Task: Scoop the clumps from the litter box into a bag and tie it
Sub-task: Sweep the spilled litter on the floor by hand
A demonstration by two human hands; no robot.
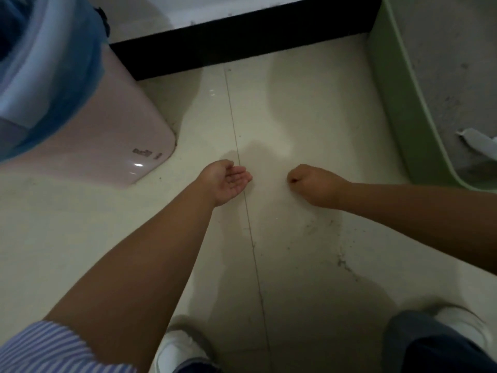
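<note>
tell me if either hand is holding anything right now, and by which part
The left hand is cupped palm up and holds nothing. The right hand has its fingertips pinched together above the floor; anything between them is too small to tell.

Litter box [398, 109], right edge of frame: pale green wall and rim; litter [451, 63] inside was grey, speckled darker. Scoop [478, 142], right edge: white. Bin [113, 135], upper left: pale pink, glossy, with small dark lettering near its lower corner. Bag [67, 84] lining the bin: translucent blue. Floor [309, 117]: cream tile, thin dark grout line, scattered dark specks at centre right. Baseboard [242, 41], top: black, white wall above. Sleeve [53, 348], lower left: blue-and-white fine stripes. Shoes [174, 354], bottom: white. Trouser leg [430, 348], lower right: dark blue.
</note>
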